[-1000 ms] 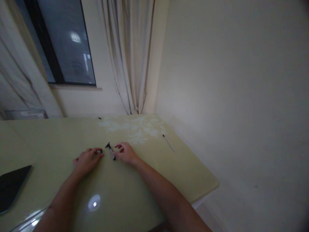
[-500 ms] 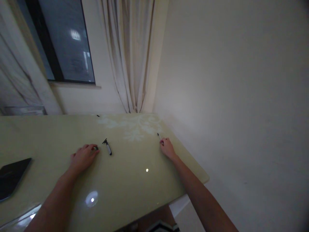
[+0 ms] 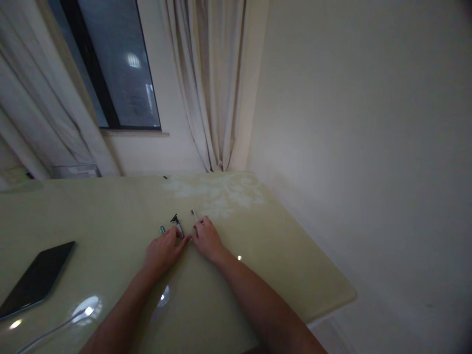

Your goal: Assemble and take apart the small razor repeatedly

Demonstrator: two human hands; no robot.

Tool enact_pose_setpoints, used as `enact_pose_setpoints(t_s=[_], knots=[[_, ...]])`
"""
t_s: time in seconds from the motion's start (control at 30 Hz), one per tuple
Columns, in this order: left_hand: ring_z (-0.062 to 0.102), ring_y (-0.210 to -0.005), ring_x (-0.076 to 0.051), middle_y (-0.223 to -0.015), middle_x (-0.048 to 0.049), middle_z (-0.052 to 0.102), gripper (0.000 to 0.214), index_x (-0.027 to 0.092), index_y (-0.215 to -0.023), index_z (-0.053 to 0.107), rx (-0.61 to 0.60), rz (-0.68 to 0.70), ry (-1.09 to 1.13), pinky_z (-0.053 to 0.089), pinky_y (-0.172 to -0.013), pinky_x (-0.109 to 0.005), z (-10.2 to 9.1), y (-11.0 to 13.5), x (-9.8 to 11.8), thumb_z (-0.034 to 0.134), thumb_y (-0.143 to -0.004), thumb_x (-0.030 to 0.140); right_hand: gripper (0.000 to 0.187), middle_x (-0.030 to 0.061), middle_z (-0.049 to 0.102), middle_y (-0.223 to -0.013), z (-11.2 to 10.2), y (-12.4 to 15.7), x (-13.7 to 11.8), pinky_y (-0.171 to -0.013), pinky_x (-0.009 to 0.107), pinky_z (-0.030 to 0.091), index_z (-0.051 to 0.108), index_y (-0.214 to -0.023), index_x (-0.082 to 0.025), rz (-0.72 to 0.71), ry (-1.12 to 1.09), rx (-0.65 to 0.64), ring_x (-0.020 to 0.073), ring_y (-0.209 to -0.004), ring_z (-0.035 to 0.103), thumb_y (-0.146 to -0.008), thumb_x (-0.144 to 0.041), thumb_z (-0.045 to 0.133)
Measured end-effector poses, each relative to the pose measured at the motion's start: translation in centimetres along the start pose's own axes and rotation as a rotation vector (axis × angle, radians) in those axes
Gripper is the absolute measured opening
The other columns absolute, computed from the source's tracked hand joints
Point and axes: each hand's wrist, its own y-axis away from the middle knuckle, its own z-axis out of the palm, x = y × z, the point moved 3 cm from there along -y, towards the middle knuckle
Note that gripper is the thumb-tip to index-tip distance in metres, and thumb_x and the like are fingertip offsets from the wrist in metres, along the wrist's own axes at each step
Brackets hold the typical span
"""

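A razor [image 3: 180, 228] with a dark head and a grey handle lies on the table in front of me. My left hand [image 3: 164, 253] rests beside it, fingertips at the handle and thumb stretched out to the right, apart from the fingers. Just left of the razor is a small dark green cylinder [image 3: 162, 229], partly behind my left fingers. My right hand [image 3: 208, 241] is closed on a thin white toothbrush [image 3: 195, 216] whose dark head sticks out past the fingers. The lower part of its handle is hidden. Both hands are nearly touching.
A dark tablet-like slab [image 3: 39, 278] lies at the left of the glossy table [image 3: 287, 275], with a white cable [image 3: 47, 337] near it. A tiny dark piece [image 3: 165, 177] sits at the far edge. Curtains [image 3: 216, 88] and a wall [image 3: 350, 147] border the table.
My right hand has brought the toothbrush leftward, close to the razor. My left hand has let go of the small cylinder and shifted right to the razor. The view has turned slightly left.
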Motion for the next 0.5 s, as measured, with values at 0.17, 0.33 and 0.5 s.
enact_pose_setpoints(t_s=[0.17,0.33,0.5], knots=[[0.074,-0.096,-0.030,-0.103,-0.0124,0.076,0.035,0.021,-0.102,0.056,-0.026,0.007,-0.055,0.048,-0.077,-0.036,-0.1,0.0,-0.1,0.035,-0.104,0.048,0.018,0.0128,0.059,-0.118,-1.1,0.7,0.4,-0.099,0.035,0.052,0.071,-0.102,-0.016,-0.012,-0.035,-0.029,0.0217,-0.103,0.059,-0.088,-0.012,0.061],[0.074,-0.094,-0.031,-0.106,-0.0123,0.075,0.034,0.021,-0.099,0.059,-0.009,-0.052,-0.092,0.048,-0.074,-0.037,-0.6,0.6,0.4,0.035,-0.103,0.044,0.013,0.0143,0.058,-0.124,-1.3,1.1,-0.5,-0.098,0.036,0.054,0.070,-0.098,-0.015,-0.050,-0.057,-0.067,0.0217,-0.099,0.063,-0.087,-0.022,0.069],[0.074,-0.094,-0.031,-0.105,-0.0122,0.076,0.035,0.021,-0.094,0.061,-0.013,-0.088,-0.102,0.048,-0.074,-0.036,-1.1,0.9,0.6,0.036,-0.103,0.045,0.023,0.0158,0.060,-0.119,-0.8,1.7,-1.3,-0.102,0.035,0.052,0.071,-0.102,-0.011,-0.167,-0.066,-0.095,0.0248,-0.107,0.063,-0.086,-0.027,0.072]])
